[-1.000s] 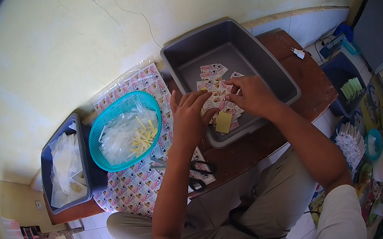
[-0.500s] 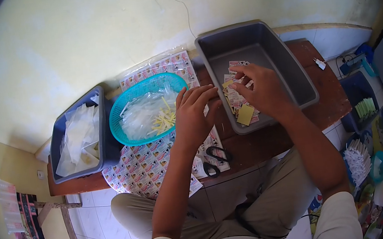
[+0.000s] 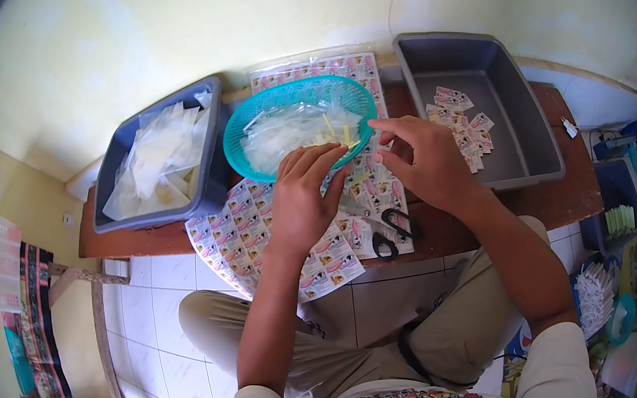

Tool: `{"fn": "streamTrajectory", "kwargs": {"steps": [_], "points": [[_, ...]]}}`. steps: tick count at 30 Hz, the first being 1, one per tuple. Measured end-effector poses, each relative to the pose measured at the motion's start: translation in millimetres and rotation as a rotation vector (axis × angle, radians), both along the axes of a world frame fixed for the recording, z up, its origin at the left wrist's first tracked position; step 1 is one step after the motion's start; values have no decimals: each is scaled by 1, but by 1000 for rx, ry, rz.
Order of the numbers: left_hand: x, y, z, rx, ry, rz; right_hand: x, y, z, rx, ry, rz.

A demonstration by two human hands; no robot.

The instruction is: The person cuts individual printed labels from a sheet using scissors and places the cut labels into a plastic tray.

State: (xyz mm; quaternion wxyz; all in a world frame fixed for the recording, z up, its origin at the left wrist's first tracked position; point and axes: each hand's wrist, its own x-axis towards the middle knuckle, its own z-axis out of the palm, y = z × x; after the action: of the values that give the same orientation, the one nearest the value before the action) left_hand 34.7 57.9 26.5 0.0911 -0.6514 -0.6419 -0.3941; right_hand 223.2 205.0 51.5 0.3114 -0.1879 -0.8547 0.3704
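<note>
My left hand (image 3: pixel 304 194) hovers by the front rim of a turquoise plastic basket (image 3: pixel 235 158), fingers stretched out and thumb apart. The basket holds clear plastic pieces (image 3: pixel 277 135) and thin yellow strips (image 3: pixel 330 128), partly hidden by the left fingers. My right hand (image 3: pixel 429 161) is between the basket and a grey tub (image 3: pixel 549 158), thumb and index finger apart with nothing visible between them. Small printed paper labels (image 3: pixel 451 99) lie in that tub. Black-handled scissors (image 3: pixel 389 238) rest on printed sheets (image 3: pixel 233 231) below the hands.
Another grey tub (image 3: pixel 106 222) with translucent plastic bags (image 3: pixel 155 165) stands at the left of the brown wooden table (image 3: pixel 454 237). A white plug (image 3: pixel 569 127) lies at the right end. Further right, a dark bin (image 3: pixel 602 192) holds green-white sticks.
The view has shifted to the right tub's left. My right hand has moved out of that tub towards the basket. The yellow card seen there earlier no longer shows in the tub.
</note>
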Motion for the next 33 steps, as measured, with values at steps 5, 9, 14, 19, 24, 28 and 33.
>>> {"fn": "streamTrajectory", "kwargs": {"steps": [5,9,14,19,24,28,33], "points": [[-16,-41,-11,-34,-49,73,-19,-20,-19,41,-16,93],[-26,-65,-30,-32,-84,123,-25,-39,-31,17,-94,135],[-40,-91,-52,-63,-98,195,-27,-54,-53,25,-156,162],[-42,-105,-67,-72,-160,232,-28,-58,-56,9,-182,142],[-34,-98,-82,-70,-190,195,-25,-50,-62,31,-202,68],[-25,-88,-86,-79,-230,197,-18,-44,-71,54,-207,6],[-10,-72,-103,-119,-249,134,-10,-37,-91,67,-286,-83]]}}
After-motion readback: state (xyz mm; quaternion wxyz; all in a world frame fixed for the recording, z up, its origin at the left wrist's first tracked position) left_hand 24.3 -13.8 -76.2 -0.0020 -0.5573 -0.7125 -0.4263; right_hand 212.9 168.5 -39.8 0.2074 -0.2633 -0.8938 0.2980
